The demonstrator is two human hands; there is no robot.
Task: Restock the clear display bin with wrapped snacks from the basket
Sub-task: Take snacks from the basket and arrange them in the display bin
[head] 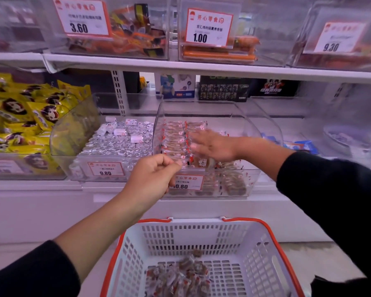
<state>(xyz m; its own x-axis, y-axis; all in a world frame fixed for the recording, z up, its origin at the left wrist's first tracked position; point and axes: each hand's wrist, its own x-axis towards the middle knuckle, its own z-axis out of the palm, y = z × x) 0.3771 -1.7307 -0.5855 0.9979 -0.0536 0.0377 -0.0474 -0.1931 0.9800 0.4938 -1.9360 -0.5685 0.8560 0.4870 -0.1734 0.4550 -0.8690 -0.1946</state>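
Both hands reached over the clear display bin (204, 112): left hand (152, 176) curled, its contents unclear; right hand (212, 144) spread flat above wrapped snacks (176, 136).

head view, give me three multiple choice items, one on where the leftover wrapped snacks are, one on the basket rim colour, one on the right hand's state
1. Where do the loose wrapped snacks not yet shelved lie?
A. on the basket's floor
B. on the top shelf
C. on the ground

2. What colour is the rim of the white basket?
A. green
B. orange-red
C. black

3. How is the right hand?
A. fist closed on a price tag
B. gripping the basket handle
C. fingers spread flat over the snacks in the clear bin

Answers: 1 A, they pile on the slotted bottom; 2 B, an orange-red band rims it; 3 C, its fingers are straight and spread.
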